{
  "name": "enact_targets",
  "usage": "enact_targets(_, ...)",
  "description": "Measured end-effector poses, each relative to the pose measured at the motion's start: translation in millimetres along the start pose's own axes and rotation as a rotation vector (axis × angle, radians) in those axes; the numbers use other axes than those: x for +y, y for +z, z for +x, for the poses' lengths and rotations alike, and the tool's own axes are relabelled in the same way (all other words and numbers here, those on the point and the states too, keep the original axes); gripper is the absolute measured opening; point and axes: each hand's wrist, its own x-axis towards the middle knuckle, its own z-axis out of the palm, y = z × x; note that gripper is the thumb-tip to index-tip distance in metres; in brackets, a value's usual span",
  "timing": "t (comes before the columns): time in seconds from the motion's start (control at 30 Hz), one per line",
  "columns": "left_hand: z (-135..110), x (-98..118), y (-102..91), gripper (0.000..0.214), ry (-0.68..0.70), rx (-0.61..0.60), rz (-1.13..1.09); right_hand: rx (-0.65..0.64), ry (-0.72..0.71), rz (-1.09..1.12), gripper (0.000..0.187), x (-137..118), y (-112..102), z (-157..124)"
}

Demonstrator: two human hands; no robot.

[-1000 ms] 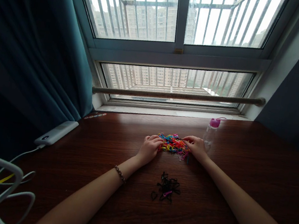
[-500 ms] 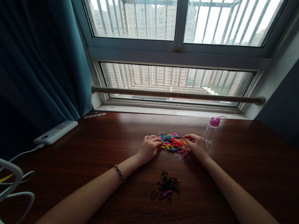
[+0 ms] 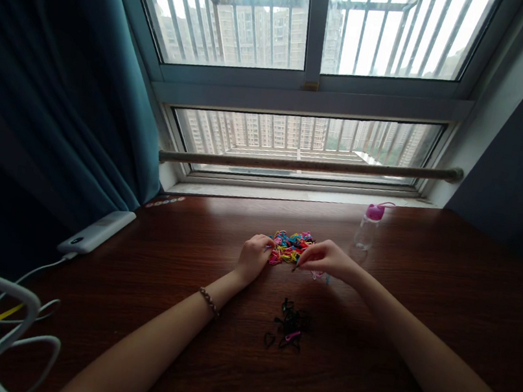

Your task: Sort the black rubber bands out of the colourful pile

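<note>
Rubber-band heap [image 3: 289, 247]: multicoloured loops, lying on the wooden tabletop [image 3: 335, 390] between the two hands, its right part hidden behind one of them.
Right hand [image 3: 330, 260]: half a second ago it was at the heap's right edge; now it has come across to the heap's near side, its fingertips pointing down.
Right fingers: drawn together in a narrow pinch, apparently on a small dark band [image 3: 294, 268] at the heap's near edge.
Left hand [image 3: 253, 257]: has shifted slightly leftward and touches the heap's left edge; its fingers are curled, and I cannot tell whether they grip any loops.
Heap outline: its left edge has spread a little toward the left hand; a few pale loops show beyond its right near corner, below the right hand.
Black band cluster [image 3: 291, 320]: nearer the wearer than the heap and well apart from it, a pink band [image 3: 292, 336] among it; little different from before.
What the change means: the dark band seems to be parting from the coloured loops, on the side facing the black cluster, though it does not look clear of the heap.
Water bottle [image 3: 367, 231]: upright beyond the heap, to its right, where it was.
</note>
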Motion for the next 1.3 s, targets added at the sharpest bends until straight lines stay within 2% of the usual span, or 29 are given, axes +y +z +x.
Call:
enact_targets(0.07,0.1,0.0,-0.4,0.010,-0.049,0.019,-0.027,-0.257,0.012,-0.012,0.027,-5.7,7.2,-1.8)
enact_targets(0.1,0.2,0.6,-0.8,0.009,-0.070,0.030,-0.055,-0.296,0.018,-0.024,0.027,-5.6,9.7,-2.0)
enact_targets(0.13,0.4,1.5,-1.4,0.010,-0.087,0.040,-0.091,-0.258,0.019,-0.041,0.026,-3.5,11.2,-1.7)
enact_targets(0.23,1.5,7.9,-5.1,0.014,-0.110,0.050,-0.233,0.083,-0.020,-0.169,0.018,9.9,8.9,1.1)
enact_targets(0.3,2.3,15.4,-9.0,0.016,-0.099,-0.006,-0.356,0.199,-0.090,-0.320,0.013,19.4,4.7,2.4)
enact_targets(0.37,2.5,24.9,-13.7,0.018,-0.069,-0.162,-0.501,0.211,-0.165,-0.491,0.008,25.4,1.7,2.3)
enact_targets(0.5,-1.0,44.1,-21.9,0.023,-0.016,-0.636,-0.721,0.276,-0.214,-0.760,0.012,27.0,4.0,0.2)
enact_targets(0.57,-4.0,51.3,-24.1,0.024,0.029,-0.821,-0.747,0.310,-0.213,-0.833,0.017,26.1,7.2,-0.4)
enact_targets(0.63,-6.8,56.3,-24.6,0.023,0.106,-0.931,-0.741,0.334,-0.210,-0.875,0.020,26.0,10.3,-0.7)
enact_targets(0.73,-8.8,59.7,-23.0,0.022,0.228,-0.998,-0.721,0.352,-0.205,-0.890,0.022,27.5,14.2,-0.9)
enact_targets(0.83,-7.7,57.6,-19.6,0.023,0.288,-0.931,-0.633,0.373,-0.204,-0.892,0.018,29.6,17.7,-0.8)
enact_targets(1.03,-4.5,39.3,-8.7,0.025,0.288,-0.470,-0.303,0.409,-0.222,-0.890,0.019,32.9,20.3,0.5)
enact_targets(1.1,-5.2,33.7,-5.5,0.023,0.314,-0.365,-0.166,0.411,-0.223,-0.888,0.015,33.7,20.1,0.7)
enact_targets(1.17,-6.3,30.6,-3.4,0.022,0.361,-0.316,-0.041,0.412,-0.222,-0.889,0.012,34.3,20.3,0.8)
enact_targets(1.3,-7.8,30.8,-1.6,0.023,0.473,-0.295,0.135,0.426,-0.212,-0.885,0.009,35.4,22.6,1.4)
